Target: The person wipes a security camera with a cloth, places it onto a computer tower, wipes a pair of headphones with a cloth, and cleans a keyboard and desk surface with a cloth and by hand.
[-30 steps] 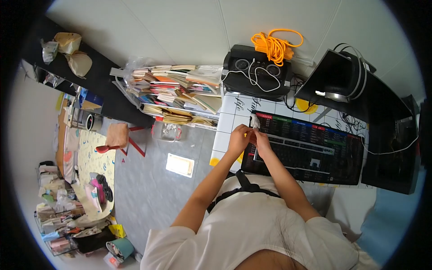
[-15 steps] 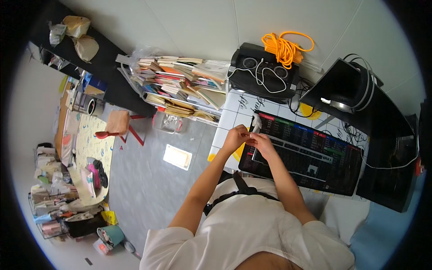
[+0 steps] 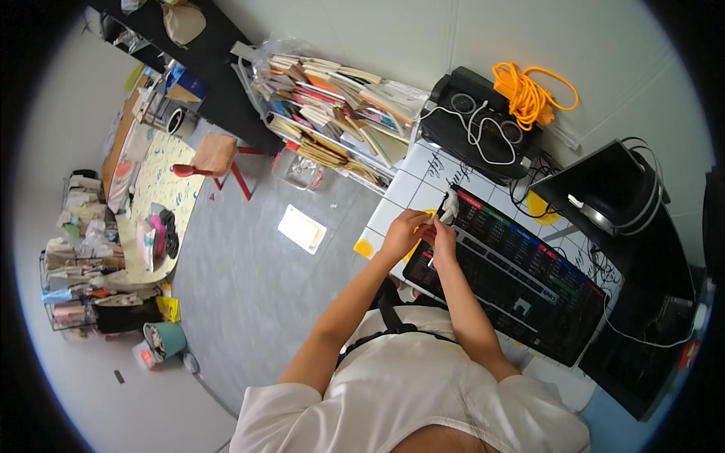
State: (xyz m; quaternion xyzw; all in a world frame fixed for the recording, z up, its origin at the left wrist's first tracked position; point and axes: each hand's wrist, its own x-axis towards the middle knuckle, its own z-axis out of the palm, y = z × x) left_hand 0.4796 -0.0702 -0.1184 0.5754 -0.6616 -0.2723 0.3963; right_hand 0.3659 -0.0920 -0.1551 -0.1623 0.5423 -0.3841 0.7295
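Observation:
My left hand (image 3: 404,235) and my right hand (image 3: 442,241) meet over the near left corner of a dark desk mat (image 3: 563,343) printed with coloured panels. The fingers of both are pinched together at one spot. Whatever lies between the fingertips is too small and too covered to name. Just beyond my right hand, a crumpled white tissue-like piece (image 3: 451,206) rests at the mat's upper left edge. A dark keyboard (image 3: 521,275) lies on the mat to the right of my hands.
On the white tiled-pattern table (image 3: 414,190) stand a black speaker-like box (image 3: 464,113) with a white cable and a monitor (image 3: 604,177) with headphones (image 3: 596,215). An orange cord (image 3: 529,94) lies behind. Left are stacked books (image 3: 340,106), a red-legged stool (image 3: 215,155) and a clear bin (image 3: 298,170).
The camera view has turned, so the table and room appear shifted and tilted. My hands stay together, with my right hand now more upright beside my left.

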